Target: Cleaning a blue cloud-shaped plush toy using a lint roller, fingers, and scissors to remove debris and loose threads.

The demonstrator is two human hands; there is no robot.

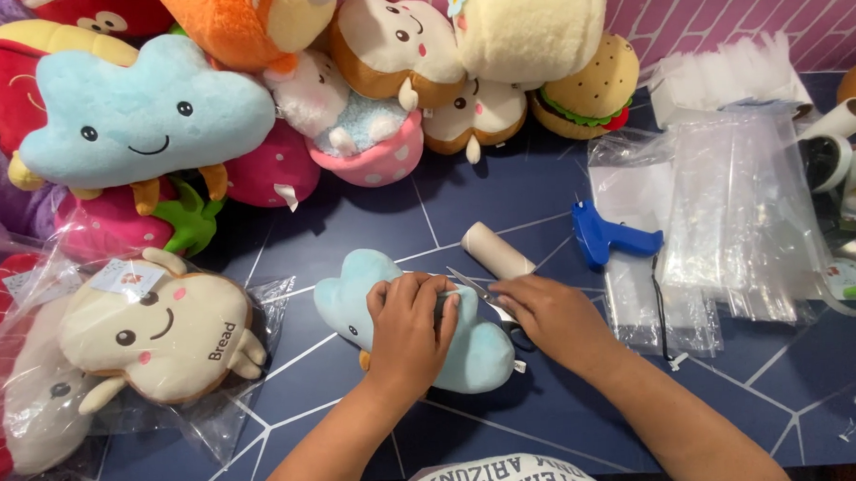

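Observation:
A small light blue cloud-shaped plush toy point(363, 285) lies on the dark blue table point(548, 407) in front of me. My left hand point(410, 331) presses down on its middle, fingers curled over it. My right hand point(556, 319) grips small scissors point(482, 294), whose blades point left toward the plush beside my left fingers. The scissor handles are hidden in my palm.
A cream roll point(497, 250) lies just behind my hands. A blue tagging gun point(610, 235) and a stack of clear plastic bags point(730, 211) sit to the right. A bagged bread-shaped plush point(156, 326) lies left. Several plush toys point(148, 113) pile along the back.

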